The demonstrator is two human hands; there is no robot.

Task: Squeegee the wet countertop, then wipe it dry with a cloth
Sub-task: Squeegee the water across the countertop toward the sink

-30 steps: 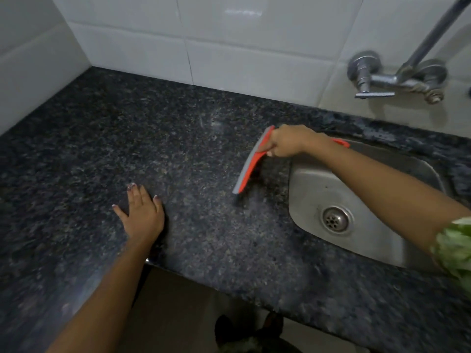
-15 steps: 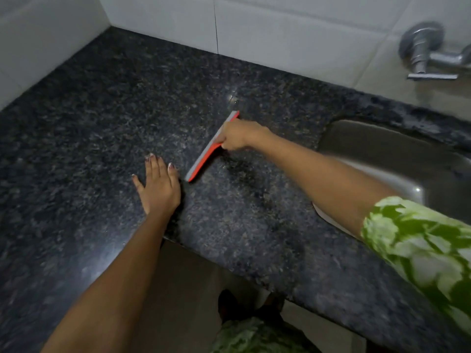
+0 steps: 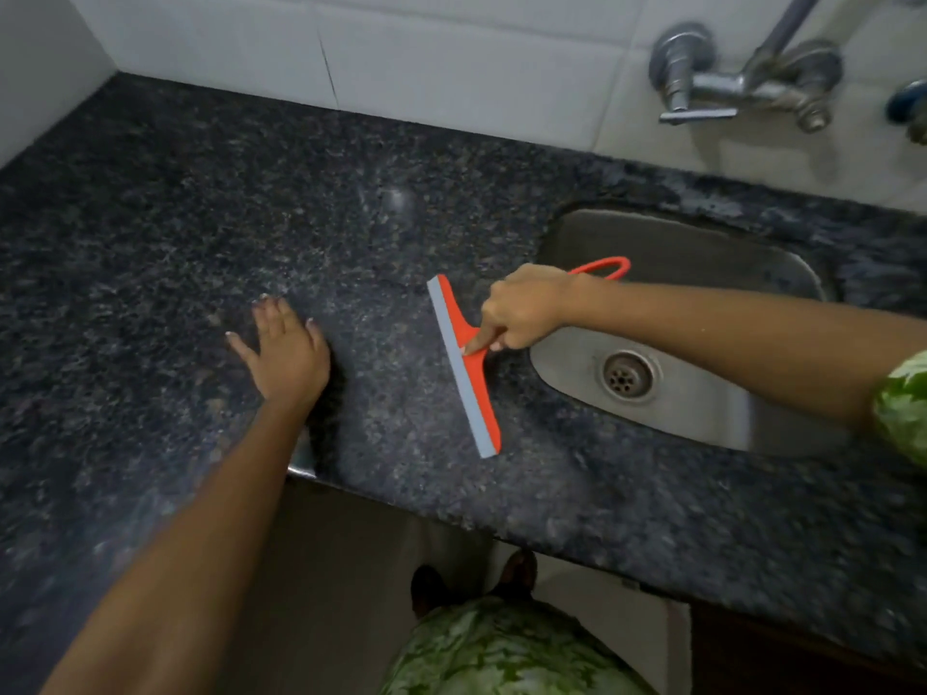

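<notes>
— Where's the squeegee [image 3: 464, 366]?
— On the countertop [image 3: 150, 233], just left of the sink [image 3: 702, 408], held in the right hand [image 3: 521, 308] with its handle loop reaching back over the sink's edge.
— And the left hand [image 3: 288, 351]?
— Flat on the countertop, left of the squeegee, near the front edge.
— The tap [image 3: 742, 82]?
— On the wall [image 3: 451, 57] behind the sink.
</notes>
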